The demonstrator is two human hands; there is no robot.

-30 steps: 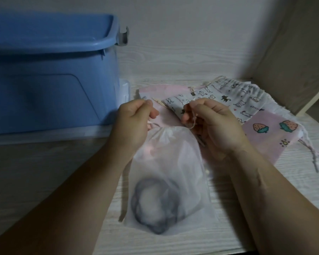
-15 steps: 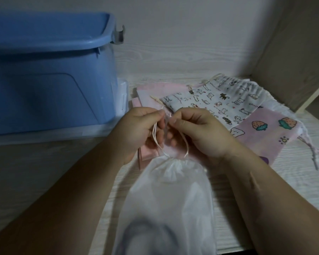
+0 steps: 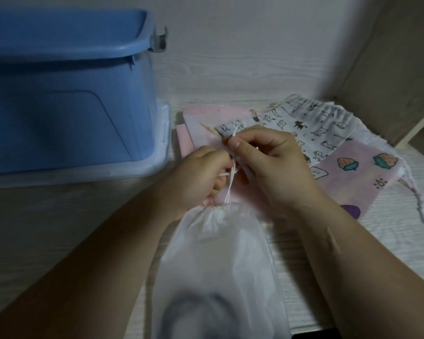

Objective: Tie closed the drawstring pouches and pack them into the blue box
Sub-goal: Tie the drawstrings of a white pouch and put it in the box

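Both hands work at the neck of a white translucent pouch [image 3: 220, 260], which lies on the table [image 3: 59, 216] just below them, its mouth gathered shut directly under the knuckles. Left hand [image 3: 201, 174]: fingers curled, gripping the white drawstring [image 3: 231, 182] close above the gathered neck. Right hand [image 3: 272, 167]: thumb and forefinger pinch the same cord higher up, with a short end poking out above the fingertips. The strands cross in the narrow gap between the two hands. A dark rounded item [image 3: 193, 314] shows blurred through the pouch fabric, toward the wrists; what it is cannot be told. Blue box [image 3: 66, 106] stands beyond and to the outside of the left hand, well apart from the pouch, with no lid on it. Beyond the right hand lie a cat-print pouch [image 3: 311, 123] and a strawberry-print pouch [image 3: 360, 177], overlapping. A plain pink pouch [image 3: 201, 118] lies beyond the fingertips, partly under the cat-print pouch.
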